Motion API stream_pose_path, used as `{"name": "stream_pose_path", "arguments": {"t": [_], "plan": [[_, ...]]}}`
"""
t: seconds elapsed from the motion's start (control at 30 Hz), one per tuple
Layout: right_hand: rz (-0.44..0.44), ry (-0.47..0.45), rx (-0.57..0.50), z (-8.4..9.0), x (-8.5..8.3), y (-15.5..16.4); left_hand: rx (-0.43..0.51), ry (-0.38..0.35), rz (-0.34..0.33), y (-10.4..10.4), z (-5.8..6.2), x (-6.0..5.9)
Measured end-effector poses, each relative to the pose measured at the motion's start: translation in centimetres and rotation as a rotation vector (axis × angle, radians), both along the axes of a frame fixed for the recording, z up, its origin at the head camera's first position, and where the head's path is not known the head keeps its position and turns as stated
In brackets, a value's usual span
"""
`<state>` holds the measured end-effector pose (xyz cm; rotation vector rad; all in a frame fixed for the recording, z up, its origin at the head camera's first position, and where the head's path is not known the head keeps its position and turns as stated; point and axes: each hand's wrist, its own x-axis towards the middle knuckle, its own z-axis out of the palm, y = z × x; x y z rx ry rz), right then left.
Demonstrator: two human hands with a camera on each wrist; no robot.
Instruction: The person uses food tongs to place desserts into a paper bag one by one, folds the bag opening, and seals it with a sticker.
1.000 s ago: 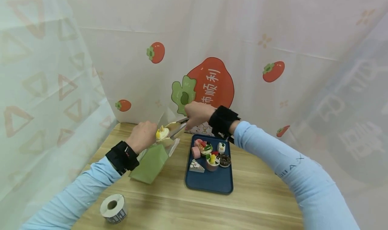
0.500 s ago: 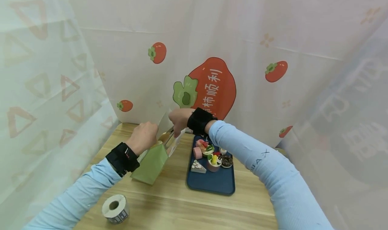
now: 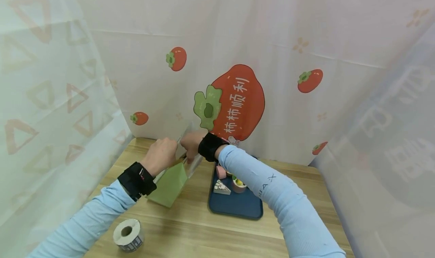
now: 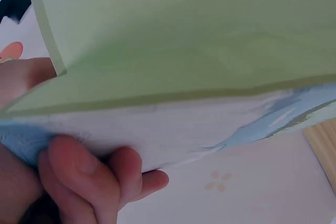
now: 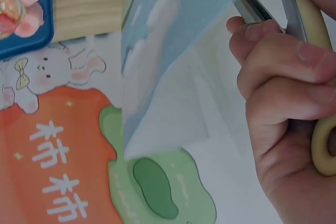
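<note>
The right hand curls its fingers around a pair of tongs, metal arms with a cream-coloured handle, at the mouth of a green bag; the tongs' tips are hidden. The left hand pinches the bag's upper edge, fingers bent on one side of the wall. The bag stands tilted on the wooden table, a pale, thin liner showing above its rim.

Along the light blue right sleeve run dark letters; an X is clear, the rest is lost in the folds. This sleeve also stands in the way — it covers the upper right of the blue tray. Still visible there are a pink cylinder-shaped sweet, a triangular cake slice and a cup dessert with yellow on top.

Nearer the person lies a label roll, its side print too small to read. Behind everything hangs a backdrop with a big orange persimmon print bearing white characters — 柿柿顺利.
</note>
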<state>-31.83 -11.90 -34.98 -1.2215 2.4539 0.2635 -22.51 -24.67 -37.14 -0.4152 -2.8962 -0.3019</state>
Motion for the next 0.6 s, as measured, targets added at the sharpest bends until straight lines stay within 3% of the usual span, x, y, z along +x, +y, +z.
{"name": "stream_pose_path", "arguments": {"t": [0.2, 0.6], "plan": [[-0.04, -0.04, -0.013, -0.74, -0.26, -0.34, 0.015, 0.014, -0.009, -0.32, -0.24, -0.06], [-0.033, -0.041, -0.012, -1.22, -0.09, -0.01, 0.004, 0.041, 0.0, -0.58, -0.24, 0.06]]}}
